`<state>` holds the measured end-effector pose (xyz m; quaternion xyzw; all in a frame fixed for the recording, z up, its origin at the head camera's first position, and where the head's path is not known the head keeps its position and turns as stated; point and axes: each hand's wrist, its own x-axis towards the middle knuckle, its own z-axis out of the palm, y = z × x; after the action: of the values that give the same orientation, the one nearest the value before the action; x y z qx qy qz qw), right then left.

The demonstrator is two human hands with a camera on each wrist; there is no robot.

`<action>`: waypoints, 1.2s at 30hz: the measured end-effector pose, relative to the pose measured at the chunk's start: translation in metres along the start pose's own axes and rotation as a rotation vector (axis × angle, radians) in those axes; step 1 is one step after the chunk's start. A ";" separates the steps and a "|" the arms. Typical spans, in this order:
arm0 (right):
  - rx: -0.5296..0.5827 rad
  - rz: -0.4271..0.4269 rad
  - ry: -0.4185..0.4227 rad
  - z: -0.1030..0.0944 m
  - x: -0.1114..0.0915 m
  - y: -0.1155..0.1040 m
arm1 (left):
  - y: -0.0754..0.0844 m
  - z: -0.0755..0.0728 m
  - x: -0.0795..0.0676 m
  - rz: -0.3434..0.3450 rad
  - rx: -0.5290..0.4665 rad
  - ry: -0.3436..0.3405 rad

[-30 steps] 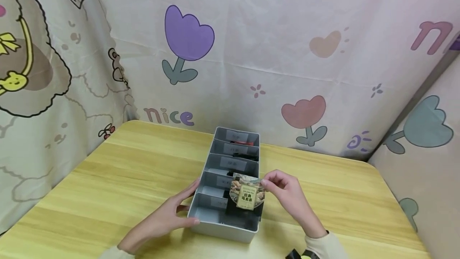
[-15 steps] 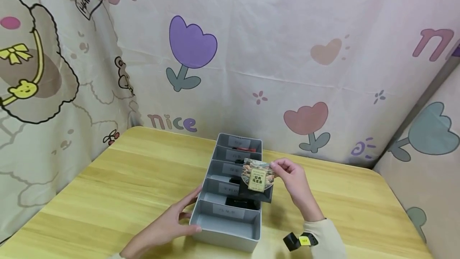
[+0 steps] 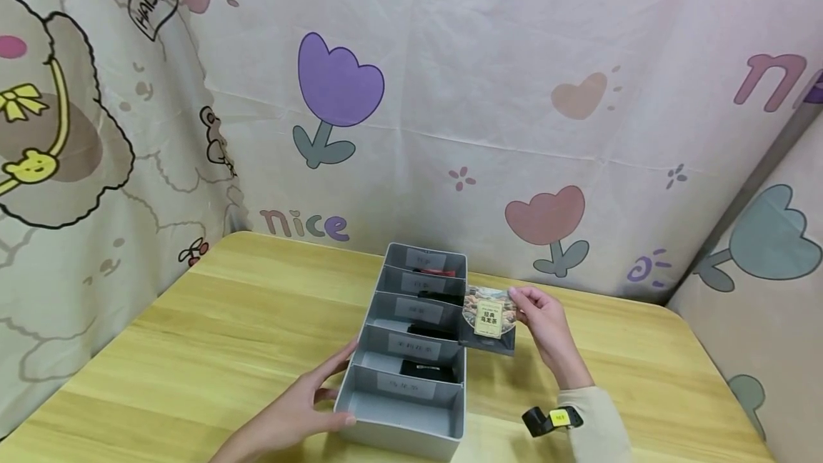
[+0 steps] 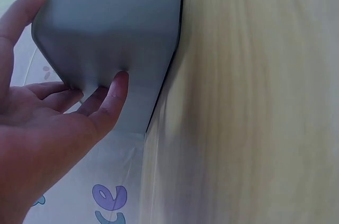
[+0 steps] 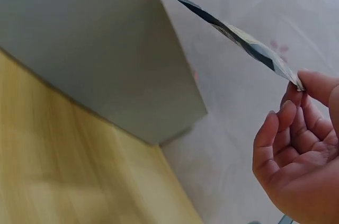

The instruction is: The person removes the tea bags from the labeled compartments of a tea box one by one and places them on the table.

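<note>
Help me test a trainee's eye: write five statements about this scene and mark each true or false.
1. The left hand touches the box. True.
2. The right hand holds nothing. False: it pinches a packet.
3. A red item lies in the farthest compartment. True.
4. The box has three compartments. False: it has five.
5. The box stands on the table. True.

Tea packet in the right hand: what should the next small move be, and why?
Probably lower the tea packet onto the table, right of the box. The right hand pinches its corner and, over the last second, has carried it away from the nearest compartment to the box's right side; the left hand holds the box.
</note>
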<state>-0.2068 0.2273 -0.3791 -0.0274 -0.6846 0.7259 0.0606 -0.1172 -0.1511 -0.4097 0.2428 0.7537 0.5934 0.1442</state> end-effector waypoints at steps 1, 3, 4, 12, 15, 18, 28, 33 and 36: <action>-0.001 0.011 0.001 -0.002 0.001 0.002 | -0.001 0.000 0.000 0.001 0.003 0.003; -0.007 0.028 0.004 -0.005 0.003 0.005 | -0.002 0.000 0.000 0.019 0.005 0.002; -0.015 0.035 0.005 -0.007 0.004 0.007 | -0.003 0.000 -0.001 0.028 0.007 0.002; -0.106 0.073 -0.017 -0.016 0.009 0.018 | -0.005 -0.002 0.000 0.036 0.012 -0.011; -0.158 0.075 -0.033 -0.017 0.010 0.021 | -0.004 -0.002 0.000 0.032 0.012 -0.010; -0.231 0.077 -0.050 -0.016 0.012 0.025 | -0.003 -0.002 0.001 0.029 0.013 -0.009; -0.322 0.100 -0.037 -0.016 0.018 0.037 | -0.002 -0.001 0.001 0.011 0.038 -0.004; -0.327 0.115 -0.026 -0.017 0.021 0.041 | -0.002 -0.002 0.001 0.005 0.047 -0.004; -0.345 0.111 -0.019 -0.017 0.021 0.043 | -0.001 -0.002 0.002 -0.004 0.041 -0.007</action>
<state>-0.2279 0.2447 -0.4220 -0.0682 -0.7970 0.6001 0.0082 -0.1199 -0.1521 -0.4103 0.2462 0.7659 0.5766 0.1429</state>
